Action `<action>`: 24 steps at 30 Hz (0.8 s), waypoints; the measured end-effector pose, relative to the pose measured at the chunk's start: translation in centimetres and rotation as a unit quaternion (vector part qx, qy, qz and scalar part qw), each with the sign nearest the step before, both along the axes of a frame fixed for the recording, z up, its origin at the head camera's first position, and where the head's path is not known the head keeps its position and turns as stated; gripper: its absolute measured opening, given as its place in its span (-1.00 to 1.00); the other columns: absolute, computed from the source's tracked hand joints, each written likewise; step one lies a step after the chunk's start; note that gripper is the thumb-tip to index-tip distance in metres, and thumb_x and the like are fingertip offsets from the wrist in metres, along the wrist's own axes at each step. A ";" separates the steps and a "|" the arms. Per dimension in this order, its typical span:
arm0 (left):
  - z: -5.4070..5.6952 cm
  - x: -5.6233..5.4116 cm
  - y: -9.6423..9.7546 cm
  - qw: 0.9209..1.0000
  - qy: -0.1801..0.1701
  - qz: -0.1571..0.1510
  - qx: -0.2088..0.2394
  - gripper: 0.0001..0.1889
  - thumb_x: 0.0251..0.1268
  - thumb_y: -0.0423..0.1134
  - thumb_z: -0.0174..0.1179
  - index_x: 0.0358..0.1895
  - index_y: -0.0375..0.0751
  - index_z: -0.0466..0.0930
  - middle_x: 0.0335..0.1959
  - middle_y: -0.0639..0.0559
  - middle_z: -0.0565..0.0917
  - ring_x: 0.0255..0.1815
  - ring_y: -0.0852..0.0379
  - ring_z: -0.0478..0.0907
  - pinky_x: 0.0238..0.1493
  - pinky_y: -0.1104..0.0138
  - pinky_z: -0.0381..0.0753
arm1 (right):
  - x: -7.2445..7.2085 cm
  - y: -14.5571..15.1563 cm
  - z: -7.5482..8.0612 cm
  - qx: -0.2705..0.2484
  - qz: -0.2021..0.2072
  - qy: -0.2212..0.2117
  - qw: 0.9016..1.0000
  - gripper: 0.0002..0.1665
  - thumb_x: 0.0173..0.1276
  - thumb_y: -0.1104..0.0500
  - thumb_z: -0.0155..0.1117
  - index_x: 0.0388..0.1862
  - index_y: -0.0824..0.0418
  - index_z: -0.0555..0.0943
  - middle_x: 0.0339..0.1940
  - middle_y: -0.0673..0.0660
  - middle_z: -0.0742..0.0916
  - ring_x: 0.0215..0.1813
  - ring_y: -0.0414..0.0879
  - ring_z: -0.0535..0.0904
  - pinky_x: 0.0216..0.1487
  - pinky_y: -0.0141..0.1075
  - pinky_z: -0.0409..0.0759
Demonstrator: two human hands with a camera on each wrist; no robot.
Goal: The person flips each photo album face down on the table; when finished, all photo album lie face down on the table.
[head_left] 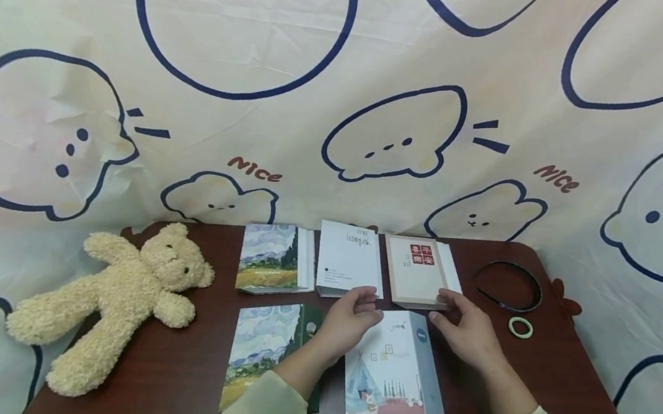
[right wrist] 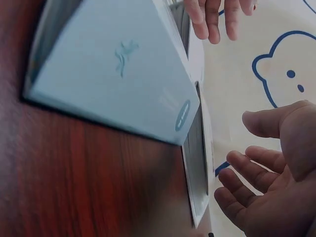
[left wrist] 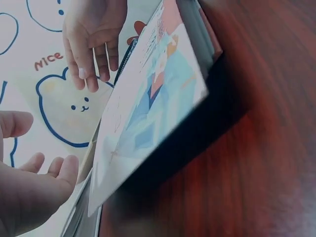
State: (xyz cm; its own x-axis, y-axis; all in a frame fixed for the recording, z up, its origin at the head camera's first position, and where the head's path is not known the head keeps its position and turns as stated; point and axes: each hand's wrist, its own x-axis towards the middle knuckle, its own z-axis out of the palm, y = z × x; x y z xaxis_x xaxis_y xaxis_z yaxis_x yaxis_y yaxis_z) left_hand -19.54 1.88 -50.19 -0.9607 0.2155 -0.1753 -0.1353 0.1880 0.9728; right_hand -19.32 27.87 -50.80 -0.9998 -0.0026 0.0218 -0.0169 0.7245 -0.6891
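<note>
Both hands hover with fingers relaxed over a pale notebook (head_left: 382, 372) with a tent drawing and a blue-grey flap. My left hand (head_left: 348, 323) is above its upper left corner, close to a white notebook (head_left: 350, 261) behind. My right hand (head_left: 470, 331) is at its upper right, fingertips near a cream notebook (head_left: 413, 276) with red characters. In the left wrist view nothing lies in the left hand (left wrist: 34, 192). The right wrist view likewise shows the right hand (right wrist: 276, 192) holding nothing, beside the blue-grey flap (right wrist: 113, 74).
A landscape-painting notebook (head_left: 269, 258) lies at the back left, and a similar one with a green flap (head_left: 255, 346) in front of it. A plush bear (head_left: 124, 299) lies to the left. A black headband (head_left: 521, 303) and a pale green ring (head_left: 520, 328) lie on the right.
</note>
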 end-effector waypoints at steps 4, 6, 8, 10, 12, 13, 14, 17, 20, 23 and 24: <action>0.1 -0.7 0.6 1.000 -0.013 -0.002 0.017 -0.41 0.43 -0.07 0.30 0.47 -0.10 0.43 0.38 -0.14 0.55 0.37 -0.03 0.52 0.34 0.03 0.54 | -0.9 0.5 -0.3 0.006 -0.005 -0.008 1.000 -0.32 0.50 0.09 0.32 0.51 0.30 0.41 0.30 0.37 0.63 0.22 0.30 0.61 0.19 0.20 0.58; 0.2 -1.0 0.8 0.999 -0.021 -0.001 0.029 -0.40 0.42 -0.10 0.30 0.48 -0.12 0.42 0.39 -0.17 0.53 0.36 -0.04 0.52 0.33 0.04 0.54 | -1.3 0.7 -0.4 0.008 -0.004 -0.010 1.000 -0.30 0.50 0.09 0.33 0.51 0.32 0.41 0.32 0.39 0.61 0.22 0.32 0.61 0.19 0.21 0.58; 0.2 -1.3 1.1 0.999 -0.027 -0.001 0.037 -0.38 0.43 -0.11 0.29 0.49 -0.15 0.40 0.40 -0.18 0.52 0.36 -0.05 0.52 0.35 0.03 0.53 | -1.7 1.0 -0.7 0.011 -0.003 -0.013 1.000 -0.29 0.50 0.09 0.34 0.52 0.33 0.39 0.33 0.41 0.60 0.22 0.34 0.62 0.19 0.21 0.59; 0.2 -1.5 1.5 0.999 -0.032 -0.002 0.043 -0.38 0.43 -0.12 0.29 0.50 -0.16 0.39 0.41 -0.16 0.51 0.37 -0.06 0.52 0.36 0.02 0.52 | -2.0 1.3 -0.8 0.017 -0.005 -0.015 1.000 -0.27 0.49 0.08 0.34 0.52 0.34 0.38 0.35 0.43 0.57 0.23 0.36 0.60 0.19 0.23 0.59; 0.1 -1.7 1.8 0.998 -0.037 -0.002 0.046 -0.38 0.43 -0.13 0.29 0.50 -0.15 0.39 0.40 -0.13 0.52 0.39 -0.06 0.51 0.37 0.01 0.50 | -2.3 1.5 -0.9 0.024 -0.010 -0.017 1.000 -0.26 0.49 0.07 0.33 0.53 0.34 0.37 0.38 0.45 0.54 0.24 0.37 0.58 0.18 0.25 0.58; 0.1 -1.8 2.0 0.998 -0.039 -0.001 0.048 -0.38 0.44 -0.13 0.29 0.50 -0.14 0.39 0.40 -0.12 0.53 0.39 -0.06 0.50 0.38 0.02 0.50 | -2.4 1.6 -0.9 0.027 -0.014 -0.020 0.999 -0.25 0.49 0.07 0.32 0.54 0.34 0.36 0.39 0.45 0.52 0.26 0.38 0.56 0.19 0.26 0.57; 0.1 -1.8 2.1 0.998 -0.043 0.001 0.050 -0.39 0.44 -0.13 0.29 0.50 -0.13 0.40 0.39 -0.10 0.53 0.40 -0.05 0.50 0.38 0.03 0.49 | -2.6 1.7 -1.0 0.030 -0.018 -0.023 0.999 -0.24 0.49 0.05 0.32 0.54 0.33 0.35 0.42 0.45 0.50 0.28 0.39 0.53 0.21 0.28 0.55; -0.1 -2.2 2.6 0.997 -0.052 0.007 0.052 -0.40 0.44 -0.13 0.29 0.49 -0.11 0.41 0.38 -0.07 0.54 0.40 -0.04 0.50 0.40 0.04 0.48 | -3.2 1.9 -1.2 0.035 -0.024 -0.030 0.999 -0.20 0.49 0.01 0.32 0.56 0.31 0.33 0.47 0.46 0.44 0.33 0.42 0.47 0.24 0.31 0.52; -0.2 -2.5 3.0 0.997 -0.061 0.011 0.054 -0.40 0.45 -0.12 0.28 0.49 -0.13 0.40 0.39 -0.07 0.53 0.41 -0.06 0.49 0.41 0.04 0.46 | -3.8 2.0 -1.5 0.040 -0.027 -0.035 0.998 -0.17 0.48 -0.03 0.31 0.57 0.31 0.31 0.50 0.47 0.40 0.39 0.44 0.42 0.29 0.31 0.48; -0.2 -2.6 3.3 0.996 -0.070 0.017 0.053 -0.38 0.43 -0.11 0.29 0.50 -0.14 0.40 0.40 -0.08 0.53 0.43 -0.09 0.46 0.44 0.01 0.41 | -4.3 2.1 -1.7 0.049 -0.024 -0.037 0.998 -0.15 0.48 -0.04 0.31 0.58 0.33 0.30 0.52 0.48 0.38 0.46 0.45 0.35 0.34 0.32 0.42; -0.2 -2.7 3.4 0.996 -0.074 0.019 0.052 -0.38 0.42 -0.10 0.29 0.50 -0.13 0.40 0.40 -0.08 0.53 0.44 -0.09 0.45 0.45 0.00 0.40 | -4.5 2.2 -1.7 0.049 -0.025 -0.039 0.998 -0.15 0.48 -0.04 0.31 0.58 0.32 0.30 0.53 0.47 0.37 0.48 0.44 0.32 0.37 0.32 0.40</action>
State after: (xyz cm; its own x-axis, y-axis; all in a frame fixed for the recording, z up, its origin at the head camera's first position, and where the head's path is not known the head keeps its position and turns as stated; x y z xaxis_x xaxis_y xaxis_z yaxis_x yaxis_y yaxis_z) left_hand -22.22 5.28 -50.36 -0.9337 0.2035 -0.2945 -0.2840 0.0798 0.9555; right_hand -23.80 30.05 -52.55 -0.9974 0.0489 -0.0538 0.0716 0.7876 -0.6120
